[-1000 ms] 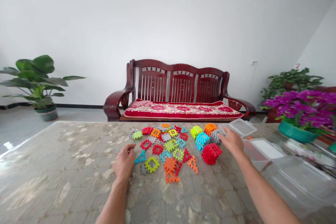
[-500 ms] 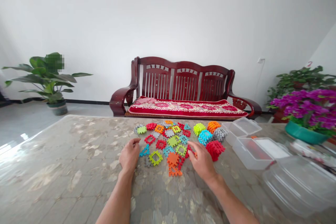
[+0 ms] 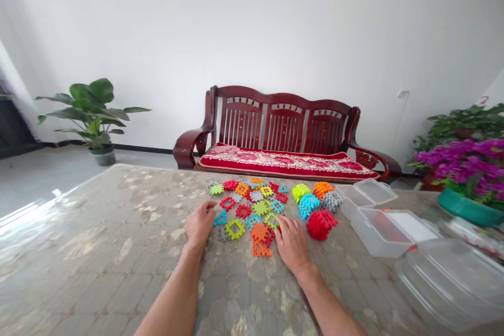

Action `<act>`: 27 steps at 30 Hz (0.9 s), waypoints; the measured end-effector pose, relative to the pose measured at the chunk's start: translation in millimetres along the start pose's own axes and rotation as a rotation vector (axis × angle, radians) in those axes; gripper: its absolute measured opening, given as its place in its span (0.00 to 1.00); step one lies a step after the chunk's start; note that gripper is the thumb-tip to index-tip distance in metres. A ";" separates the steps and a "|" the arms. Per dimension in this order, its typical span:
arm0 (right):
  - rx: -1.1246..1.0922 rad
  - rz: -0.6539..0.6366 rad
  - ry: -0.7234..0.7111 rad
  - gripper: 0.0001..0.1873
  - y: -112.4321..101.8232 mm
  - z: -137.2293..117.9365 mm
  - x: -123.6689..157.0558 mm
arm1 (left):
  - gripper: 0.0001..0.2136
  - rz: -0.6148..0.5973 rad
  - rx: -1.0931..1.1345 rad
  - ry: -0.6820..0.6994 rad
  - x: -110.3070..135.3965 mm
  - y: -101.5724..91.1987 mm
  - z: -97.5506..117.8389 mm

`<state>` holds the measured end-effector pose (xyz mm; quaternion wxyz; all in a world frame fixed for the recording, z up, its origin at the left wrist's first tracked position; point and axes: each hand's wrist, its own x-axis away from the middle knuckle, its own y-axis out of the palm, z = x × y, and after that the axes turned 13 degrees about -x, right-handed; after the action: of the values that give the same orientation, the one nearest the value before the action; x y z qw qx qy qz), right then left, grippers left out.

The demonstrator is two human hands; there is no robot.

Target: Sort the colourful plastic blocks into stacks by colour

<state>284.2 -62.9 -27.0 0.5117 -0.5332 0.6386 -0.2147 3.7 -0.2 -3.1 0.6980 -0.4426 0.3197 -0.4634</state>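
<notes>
The only readable mark is a small reddish figure "2" (image 3: 484, 100), at about 2 o'clock in the view, on the white wall (image 3: 494, 86) just above the leafy potted plant (image 3: 460, 126). No other writing can be read.

The left hand (image 3: 200, 224) rests on the counter (image 3: 118, 241) just beside a spread of colored plastic tiles (image 3: 252, 205). The right hand (image 3: 292, 244) sits against the tiles, near a red tile ball (image 3: 321, 224) and clear boxes (image 3: 374, 228).
</notes>
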 end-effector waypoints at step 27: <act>-0.114 0.118 -0.049 0.17 12.0 14.0 -8.8 | 0.17 0.209 -0.077 0.133 -14.6 7.4 9.7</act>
<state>290.2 -47.1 -38.5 0.5077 -0.5282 0.6672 -0.1343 9.3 17.8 -5.4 0.7023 -0.4018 0.4271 -0.4036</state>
